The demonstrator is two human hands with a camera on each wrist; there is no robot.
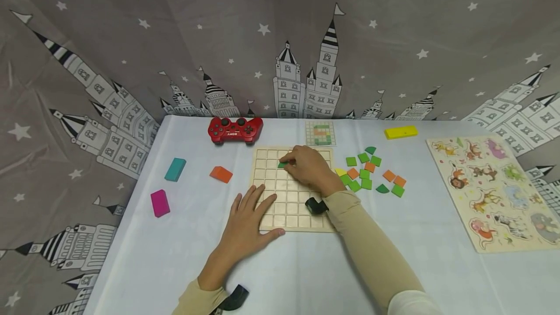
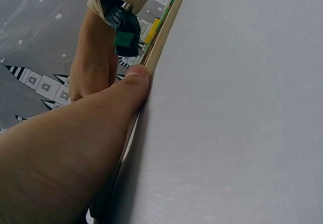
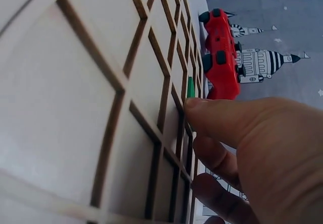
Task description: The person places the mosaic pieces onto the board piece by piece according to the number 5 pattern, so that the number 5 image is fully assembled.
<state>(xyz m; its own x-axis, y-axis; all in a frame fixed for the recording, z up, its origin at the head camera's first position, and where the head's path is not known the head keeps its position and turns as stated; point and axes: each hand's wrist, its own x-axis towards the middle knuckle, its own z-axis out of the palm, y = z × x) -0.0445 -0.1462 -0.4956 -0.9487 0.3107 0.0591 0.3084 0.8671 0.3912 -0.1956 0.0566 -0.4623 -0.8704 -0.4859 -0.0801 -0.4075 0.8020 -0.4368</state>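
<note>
A wooden grid board with square cells lies on the table. My right hand reaches over its upper part and pinches a small green tile at an upper-left cell. In the right wrist view, the thumb and fingertips hold that green tile close over the grid; its full outline is hidden. My left hand rests on the board's lower left side, fingers spread and straight. From the left wrist, its thumb lies against the board's edge.
Several green and orange tiles lie scattered right of the board. Behind it are a pattern card and a red game controller. An orange block, teal block, magenta block, yellow block and animal puzzle surround it.
</note>
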